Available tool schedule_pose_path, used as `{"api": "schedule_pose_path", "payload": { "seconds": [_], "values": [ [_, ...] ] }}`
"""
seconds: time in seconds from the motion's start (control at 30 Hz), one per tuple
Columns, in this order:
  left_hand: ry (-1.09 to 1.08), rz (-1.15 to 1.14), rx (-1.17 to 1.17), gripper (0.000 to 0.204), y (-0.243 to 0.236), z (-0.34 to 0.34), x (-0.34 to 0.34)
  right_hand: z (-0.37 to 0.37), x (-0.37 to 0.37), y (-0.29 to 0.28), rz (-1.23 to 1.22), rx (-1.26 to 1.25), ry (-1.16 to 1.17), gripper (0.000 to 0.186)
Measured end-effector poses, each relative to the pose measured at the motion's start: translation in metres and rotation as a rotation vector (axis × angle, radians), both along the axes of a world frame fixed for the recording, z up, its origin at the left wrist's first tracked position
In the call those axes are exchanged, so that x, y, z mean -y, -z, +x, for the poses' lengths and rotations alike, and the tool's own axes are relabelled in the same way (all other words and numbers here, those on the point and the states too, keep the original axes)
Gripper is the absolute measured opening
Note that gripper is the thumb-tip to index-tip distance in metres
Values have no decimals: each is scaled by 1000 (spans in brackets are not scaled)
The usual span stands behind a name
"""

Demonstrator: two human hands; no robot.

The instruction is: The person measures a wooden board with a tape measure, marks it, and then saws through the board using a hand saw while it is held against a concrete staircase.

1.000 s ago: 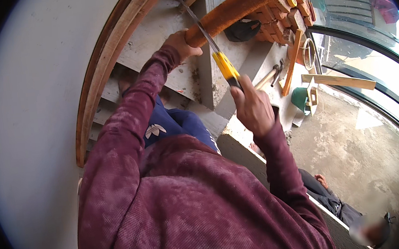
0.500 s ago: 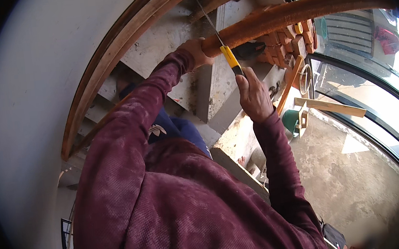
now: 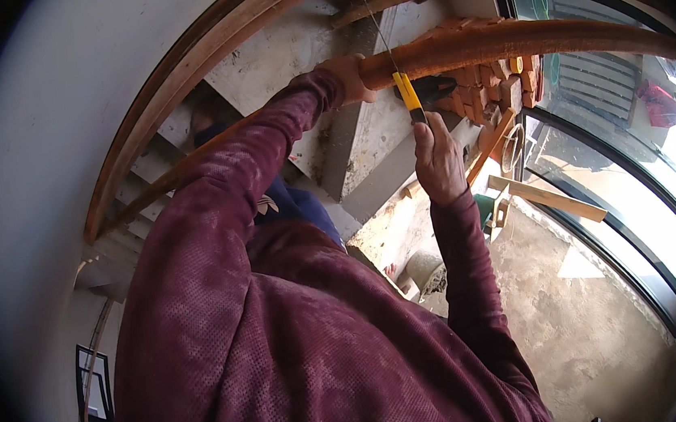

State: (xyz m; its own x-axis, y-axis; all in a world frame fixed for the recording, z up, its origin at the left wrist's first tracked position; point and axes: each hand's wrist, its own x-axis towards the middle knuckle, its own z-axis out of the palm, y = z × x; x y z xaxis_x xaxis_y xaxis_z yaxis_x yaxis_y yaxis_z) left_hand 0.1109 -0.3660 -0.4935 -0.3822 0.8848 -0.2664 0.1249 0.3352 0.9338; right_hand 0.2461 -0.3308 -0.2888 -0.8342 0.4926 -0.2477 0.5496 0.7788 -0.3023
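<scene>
A brown wooden handrail [image 3: 517,41] curves across the upper part of the view. My left hand [image 3: 351,78] is closed around it, left of the saw. With my right hand [image 3: 440,160] I grip a handsaw [image 3: 407,93] by its yellow and black handle. Its thin blade, seen almost edge-on, lies across the rail and reaches away toward the top. The handle's front end is close against the rail's near side. How deep the blade sits in the wood cannot be made out.
Concrete steps [image 3: 376,138] lie below the rail. A stack of reddish bricks [image 3: 477,88] stands beyond my right hand. Glazed black frames [image 3: 606,209] line the right side, near a wooden plank [image 3: 552,197]. Another curved wooden rail [image 3: 171,80] runs along the white wall [image 3: 50,174].
The whole view has shifted slightly, so the rail, saw and both hands appear a little further right. Both hands keep their grips, and the saw handle stays close to the rail.
</scene>
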Motion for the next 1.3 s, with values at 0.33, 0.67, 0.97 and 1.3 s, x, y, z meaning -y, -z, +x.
{"api": "schedule_pose_path", "payload": {
  "seconds": [0.33,0.67,0.97,1.3],
  "values": [
    [-20,-66,50,56,-6,-16,10,33,41,-67,-87,170,144,22],
    [41,-7,73,52,-7,-16,24,80,110,-130,-119,213,278,38],
    [39,-18,8,55,-26,-13,8,-23,-10,19,-45,-58,69,22],
    [66,117,174,51,14,-31,28,26,34,-27,-15,33,7,27]
  ]
}}
